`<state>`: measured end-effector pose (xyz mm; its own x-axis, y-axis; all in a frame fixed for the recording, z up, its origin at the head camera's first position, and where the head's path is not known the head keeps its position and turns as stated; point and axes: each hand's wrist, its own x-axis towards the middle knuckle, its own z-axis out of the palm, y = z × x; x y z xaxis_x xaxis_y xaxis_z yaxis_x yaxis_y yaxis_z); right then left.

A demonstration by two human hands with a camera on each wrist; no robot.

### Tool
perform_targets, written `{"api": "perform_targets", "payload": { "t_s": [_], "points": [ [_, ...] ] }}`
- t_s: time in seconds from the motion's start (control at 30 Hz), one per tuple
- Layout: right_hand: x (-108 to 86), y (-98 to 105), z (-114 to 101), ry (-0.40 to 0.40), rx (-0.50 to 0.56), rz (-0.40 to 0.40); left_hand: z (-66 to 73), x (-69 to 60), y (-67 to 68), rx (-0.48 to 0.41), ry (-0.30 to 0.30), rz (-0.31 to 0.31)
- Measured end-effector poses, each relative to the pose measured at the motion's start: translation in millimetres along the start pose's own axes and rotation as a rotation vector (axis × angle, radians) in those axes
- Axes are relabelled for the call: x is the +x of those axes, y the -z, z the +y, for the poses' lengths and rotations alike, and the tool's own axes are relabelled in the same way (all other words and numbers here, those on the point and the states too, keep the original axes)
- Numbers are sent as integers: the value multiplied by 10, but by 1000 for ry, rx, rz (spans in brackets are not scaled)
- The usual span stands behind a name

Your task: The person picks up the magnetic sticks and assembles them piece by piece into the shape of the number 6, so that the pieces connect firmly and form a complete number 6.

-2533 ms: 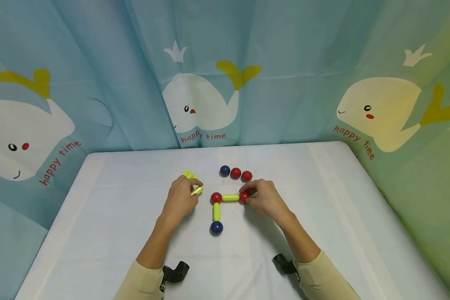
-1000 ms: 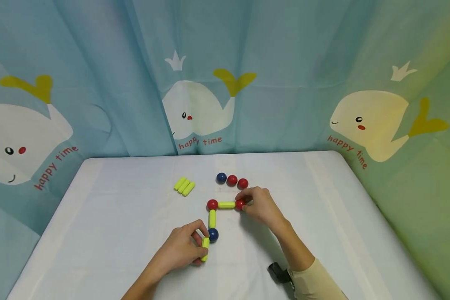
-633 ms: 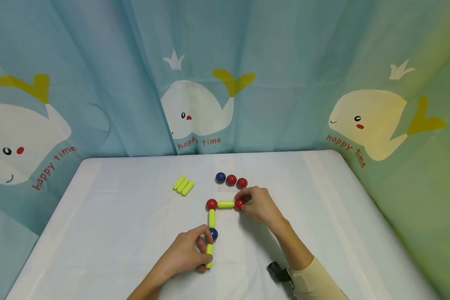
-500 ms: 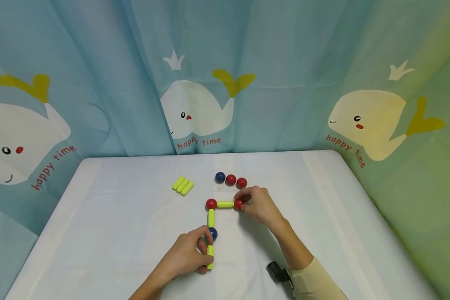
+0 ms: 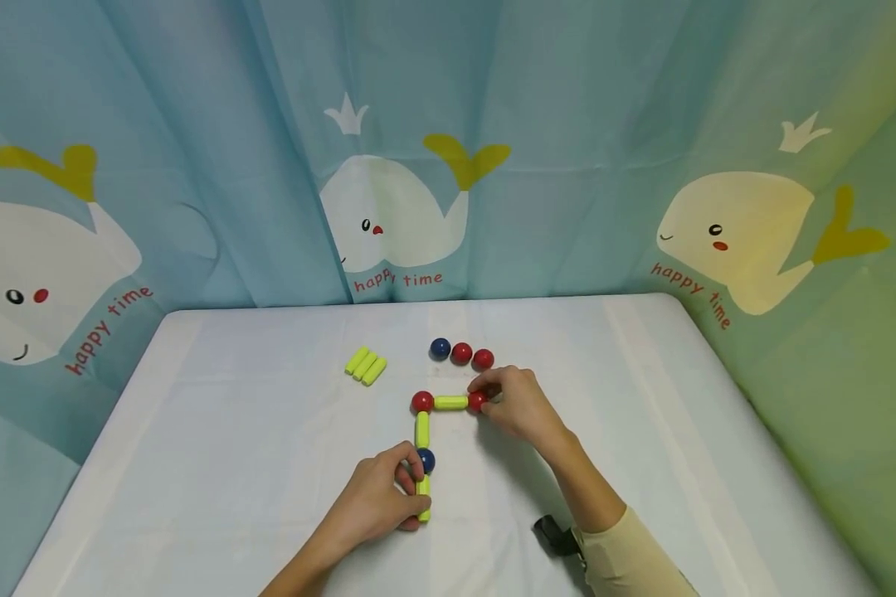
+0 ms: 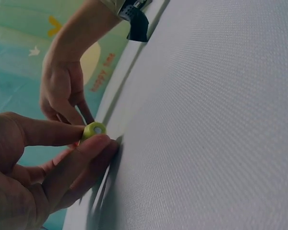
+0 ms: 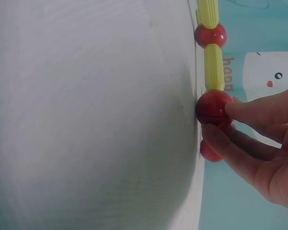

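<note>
My left hand pinches a yellow-green magnetic rod between thumb and fingers. In the head view its far end meets a blue ball, partly covered by my fingers. From that ball another yellow-green rod runs up to a red corner ball. A further rod extends right from the corner to a red end ball. My right hand grips this end ball with thumb and fingertips. The joined pieces lie on the table as an angled chain.
Behind the chain, a blue ball and two red balls, one red ball in the middle, sit in a row. Several loose yellow-green rods lie side by side at left. A whale-print curtain surrounds the white table.
My left hand has taken a rod from the pile, brought it towards me, and moved its end up against the blue ball. My right hand has stayed on the red end ball.
</note>
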<state>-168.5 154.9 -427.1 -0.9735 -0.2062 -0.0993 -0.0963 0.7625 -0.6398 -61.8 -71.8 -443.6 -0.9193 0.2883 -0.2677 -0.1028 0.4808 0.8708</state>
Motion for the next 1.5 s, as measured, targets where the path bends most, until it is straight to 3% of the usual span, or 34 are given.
{"api": "perform_targets", "payload": {
  "t_s": [0.53,1.27,1.5],
  "points": [
    [18,-19,2,16,6,10,-20,15,37,-4,-4,19],
    [191,-12,-53,15,-7,10,-11,102,125,91,-38,87],
    [235,-30,-63,-18,-14,3,62,153,278,158,-13,96]
  ]
}}
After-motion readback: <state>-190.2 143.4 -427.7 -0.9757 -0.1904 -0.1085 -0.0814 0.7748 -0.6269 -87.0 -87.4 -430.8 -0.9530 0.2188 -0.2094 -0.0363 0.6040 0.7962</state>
